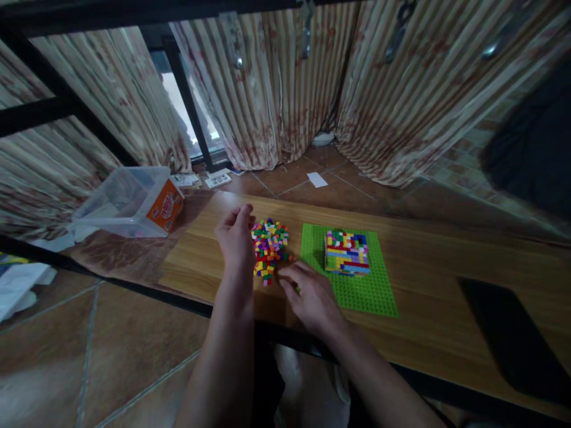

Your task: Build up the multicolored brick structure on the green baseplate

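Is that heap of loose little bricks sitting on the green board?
No, the loose bricks lie on the wooden table, beside the green board.

We count two hands: left hand [235, 229] at nine o'clock, right hand [310, 291] at five. One pile of bricks [270, 244] at seven, pieces too many and small for us to number. One green board [357, 294] at four, bearing one brick block [347, 255]. One clear box [116, 223] at nine, farther out, with one orange label [166, 205]. One table [423, 261]. One black slab [513, 333], four. Four metal hooks [306, 35], eleven to two.
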Motion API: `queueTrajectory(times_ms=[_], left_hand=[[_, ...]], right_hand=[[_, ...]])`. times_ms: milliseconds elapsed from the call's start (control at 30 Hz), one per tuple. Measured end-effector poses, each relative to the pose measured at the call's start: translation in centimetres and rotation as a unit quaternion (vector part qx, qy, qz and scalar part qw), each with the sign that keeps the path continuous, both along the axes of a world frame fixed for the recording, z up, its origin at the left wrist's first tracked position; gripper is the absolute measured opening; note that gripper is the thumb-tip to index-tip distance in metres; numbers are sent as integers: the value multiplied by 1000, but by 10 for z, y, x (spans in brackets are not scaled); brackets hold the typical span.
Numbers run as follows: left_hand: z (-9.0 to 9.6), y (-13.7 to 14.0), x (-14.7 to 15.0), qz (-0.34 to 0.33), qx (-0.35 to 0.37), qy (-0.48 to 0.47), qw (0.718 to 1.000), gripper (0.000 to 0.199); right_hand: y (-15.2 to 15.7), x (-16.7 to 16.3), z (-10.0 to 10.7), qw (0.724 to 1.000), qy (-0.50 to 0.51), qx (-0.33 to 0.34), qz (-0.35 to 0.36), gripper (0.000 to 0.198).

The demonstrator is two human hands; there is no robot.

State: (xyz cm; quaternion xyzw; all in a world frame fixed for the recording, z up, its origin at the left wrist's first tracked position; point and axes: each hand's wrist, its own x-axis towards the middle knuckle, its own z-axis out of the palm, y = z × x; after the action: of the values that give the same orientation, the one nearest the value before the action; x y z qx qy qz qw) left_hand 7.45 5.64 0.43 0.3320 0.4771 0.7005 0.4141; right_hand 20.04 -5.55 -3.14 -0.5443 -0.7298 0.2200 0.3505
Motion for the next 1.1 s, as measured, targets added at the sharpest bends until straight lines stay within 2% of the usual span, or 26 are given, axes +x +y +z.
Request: queueTrajectory(times_ms=[200,433,700,900,1100], left_hand=[[1,-3,-11,-10,-8,-38,999,11],[4,-5,-11,-23,-19,-55,998,14],[3,-8,-9,-53,-28,-47,997,14],[-3,-10,0,-96,-48,-35,994,16],[-4,-10,6,-122,-71,-17,990,17]], right_hand=[[5,-25,-13,997,-79,-19,17,17],[6,-45,-20,983,-173,6,-62,14],[6,-43,-23,982,-172,7,-81,19],[11,-36,-24,985,-165,-33,-43,21],[10,-33,-23,991,-129,-13,-20,24]])
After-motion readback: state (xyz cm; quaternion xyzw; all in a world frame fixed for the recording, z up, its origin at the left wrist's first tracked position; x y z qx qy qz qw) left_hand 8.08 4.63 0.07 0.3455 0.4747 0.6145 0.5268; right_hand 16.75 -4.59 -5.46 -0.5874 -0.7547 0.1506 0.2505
